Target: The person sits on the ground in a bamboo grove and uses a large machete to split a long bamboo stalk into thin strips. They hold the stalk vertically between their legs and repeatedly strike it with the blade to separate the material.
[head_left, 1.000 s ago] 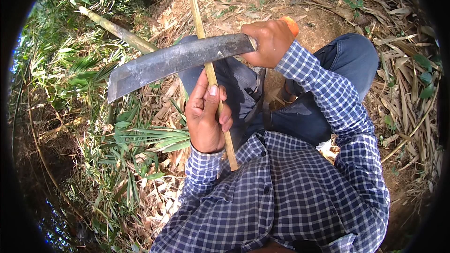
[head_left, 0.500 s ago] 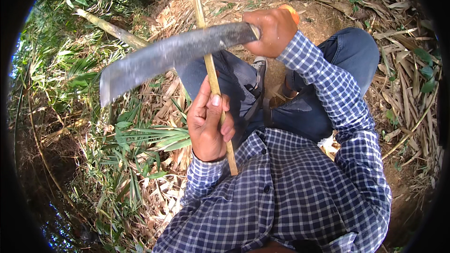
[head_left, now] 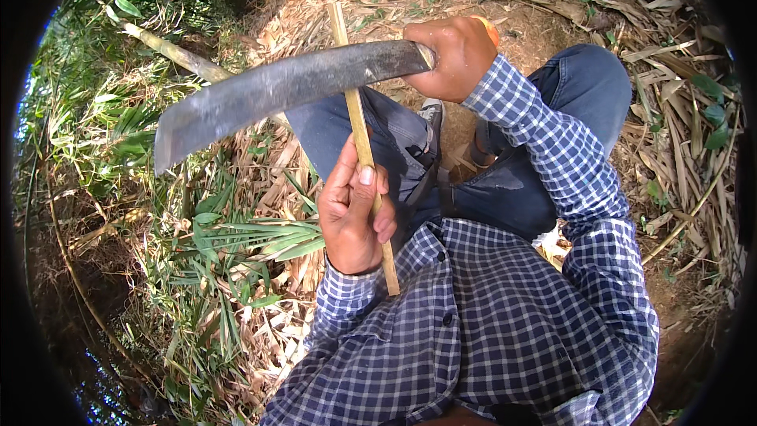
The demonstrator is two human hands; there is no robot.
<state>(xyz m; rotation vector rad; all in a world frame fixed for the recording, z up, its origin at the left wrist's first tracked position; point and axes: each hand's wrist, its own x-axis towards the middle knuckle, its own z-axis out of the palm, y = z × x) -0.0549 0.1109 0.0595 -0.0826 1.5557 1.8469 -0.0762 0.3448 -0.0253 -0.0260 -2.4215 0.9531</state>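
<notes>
A thin split bamboo strip [head_left: 362,136] stands nearly upright in front of me, its lower end against my checked shirt. My left hand [head_left: 355,217] is closed around its lower half, thumb pressed along it. Across the strip's upper part lies the broad, curved blade of a machete [head_left: 292,85], its squared tip pointing left and partly blurred. My right hand [head_left: 451,59] grips the machete's handle, which the fingers mostly hide; an orange end [head_left: 490,30] shows past the fist. The blade covers a stretch of the strip, and whether its edge touches the strip I cannot tell.
My bent legs in jeans [head_left: 583,95] lie beyond the shirt. A bamboo pole [head_left: 173,50] slants at the upper left among leafy growth. Long green leaves [head_left: 276,237] lie left of my left hand. Dry leaf litter [head_left: 678,110] covers the ground at right.
The machete has shifted slightly to the left, its tip farther out. The strip and my left hand have barely moved; both hands keep their grips.
</notes>
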